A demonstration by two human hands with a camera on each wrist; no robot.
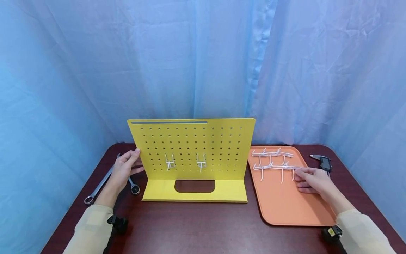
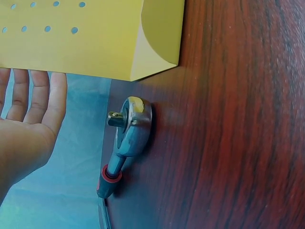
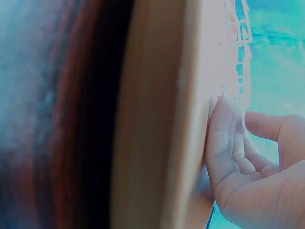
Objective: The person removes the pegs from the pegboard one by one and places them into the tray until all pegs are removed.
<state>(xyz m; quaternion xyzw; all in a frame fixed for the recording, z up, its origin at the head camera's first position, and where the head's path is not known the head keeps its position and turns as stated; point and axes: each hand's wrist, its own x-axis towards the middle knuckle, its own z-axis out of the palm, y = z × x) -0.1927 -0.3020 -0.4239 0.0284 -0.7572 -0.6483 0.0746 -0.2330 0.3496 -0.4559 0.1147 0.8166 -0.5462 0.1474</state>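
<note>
A yellow pegboard point(image 1: 190, 148) stands on its folded base, with two white wire hooks point(image 1: 170, 163) mounted on its front. At its left edge, my left hand point(image 1: 124, 169) holds the board, the thumb at the edge; in the left wrist view the fingers point(image 2: 33, 98) reach behind it, tips hidden. Over the orange tray point(image 1: 285, 208), my right hand point(image 1: 314, 180) pinches the right end of a white wire hook point(image 1: 293, 168) in the nearer row. Several more white hooks point(image 1: 269, 154) lie on the tray. The pinched end is poorly seen in the right wrist view.
Left of the pegboard lie a long wrench point(image 1: 100, 185) and a ratchet wrench point(image 2: 136, 129), close to my left hand. A digital caliper point(image 1: 325, 164) is to the right of the tray. Blue curtains point(image 1: 190, 60) hang behind the dark wooden table point(image 1: 190, 225).
</note>
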